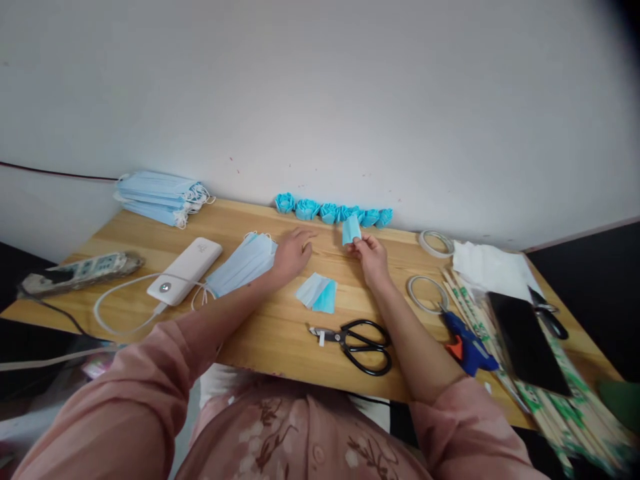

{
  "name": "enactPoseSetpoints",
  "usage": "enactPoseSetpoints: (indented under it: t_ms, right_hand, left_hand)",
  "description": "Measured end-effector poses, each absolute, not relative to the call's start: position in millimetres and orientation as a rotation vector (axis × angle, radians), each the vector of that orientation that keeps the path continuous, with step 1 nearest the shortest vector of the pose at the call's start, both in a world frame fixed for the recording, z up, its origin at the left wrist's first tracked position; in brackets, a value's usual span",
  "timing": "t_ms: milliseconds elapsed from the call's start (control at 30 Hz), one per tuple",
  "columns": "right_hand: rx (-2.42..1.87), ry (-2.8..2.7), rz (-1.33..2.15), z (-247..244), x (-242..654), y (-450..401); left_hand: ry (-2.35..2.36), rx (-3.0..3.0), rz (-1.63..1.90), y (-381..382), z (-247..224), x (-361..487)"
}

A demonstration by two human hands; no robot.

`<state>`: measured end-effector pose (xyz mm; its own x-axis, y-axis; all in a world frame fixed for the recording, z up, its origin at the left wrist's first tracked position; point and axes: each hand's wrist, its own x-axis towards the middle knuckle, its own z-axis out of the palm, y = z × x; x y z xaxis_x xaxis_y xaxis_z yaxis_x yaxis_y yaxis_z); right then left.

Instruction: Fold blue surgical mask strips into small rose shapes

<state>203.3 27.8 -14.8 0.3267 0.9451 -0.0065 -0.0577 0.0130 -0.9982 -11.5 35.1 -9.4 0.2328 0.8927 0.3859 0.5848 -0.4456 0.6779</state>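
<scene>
Between the fingertips of my right hand (371, 257) is a small light blue piece of mask fabric (351, 231), held upright above the table. My left hand (294, 252) hovers over or rests on the wood with its fingers apart, holding nothing I can see. Just in front of it lie cut pieces of mask fabric (325, 295), one pale and one brighter blue. Black-handled scissors (367, 343) lie nearer the table's front edge. Behind the hands, a row of blue fabric flowers (329, 213) stands along the wall.
A mask stack (160, 195), more masks (245, 260), a white power bank (186, 272) with cable and a power strip (85, 272) are at left. Tape rolls (436, 244), a blue glue gun (470, 343), a dark phone (527, 343) and wrapped sticks (570, 407) crowd the right.
</scene>
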Motion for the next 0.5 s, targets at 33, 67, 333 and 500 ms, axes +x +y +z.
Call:
enactPoseSetpoints:
  t_ms: [33,67,333,500]
  right_hand:
    - [-1.315,-0.944,0.950,-16.4,202.7,27.2]
    - [-1.331,-0.973,0.926,-18.0,202.1,26.8]
    - [-1.276,-1.026,0.969,-22.8,201.7,27.3]
    - [-1.235,-1.014,1.013,-20.2,202.8,26.2]
  left_hand:
    - [1.378,2.088,1.093,39.9,-7.2,-14.3]
    - [1.395,2.045,1.130,45.7,-4.6,-17.1]
    - [1.469,0.786,1.480,105.0,12.0,-23.6]
    - [1.324,0.663,1.442,120.7,8.2,-27.6]
